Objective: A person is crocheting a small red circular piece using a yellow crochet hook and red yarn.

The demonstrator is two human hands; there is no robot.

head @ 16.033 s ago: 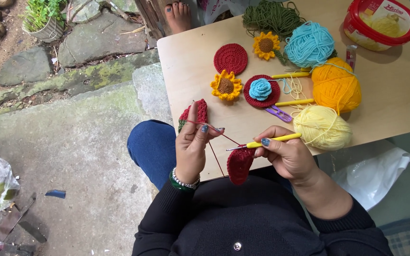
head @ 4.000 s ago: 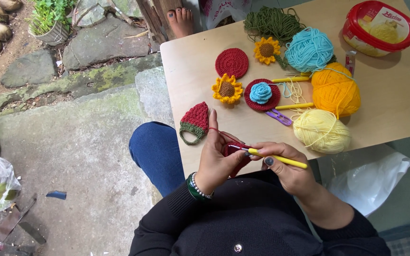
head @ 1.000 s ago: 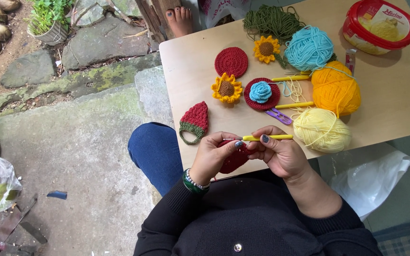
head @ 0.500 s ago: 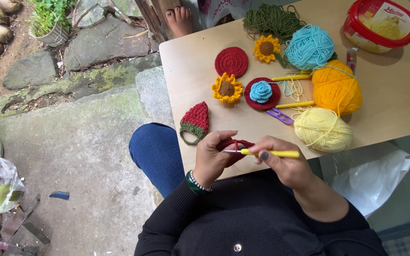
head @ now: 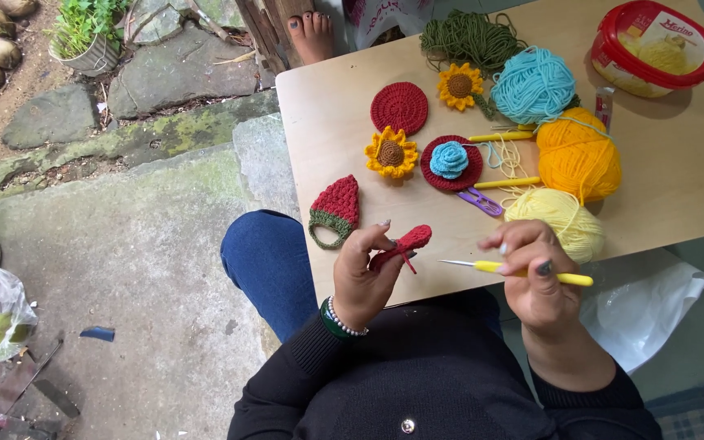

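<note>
Red crochet piece (head: 405, 243) sits pinched between the thumb and fingers of the left hand (head: 368, 273), over the tabletop's (head: 336, 122) near edge. Right hand (head: 531, 273) is curled closed around a yellow hook (head: 523, 271), its metal tip aimed at the piece, not touching. Pale yellow yarn (head: 560, 220) lies just beyond the right hand.

The person is wearing a black long-sleeved top (head: 417, 383) with a small round button (head: 407, 425), blue jeans (head: 266, 261), a green bangle (head: 329, 321), a white bead bracelet (head: 344, 323), and dark nail polish.
</note>
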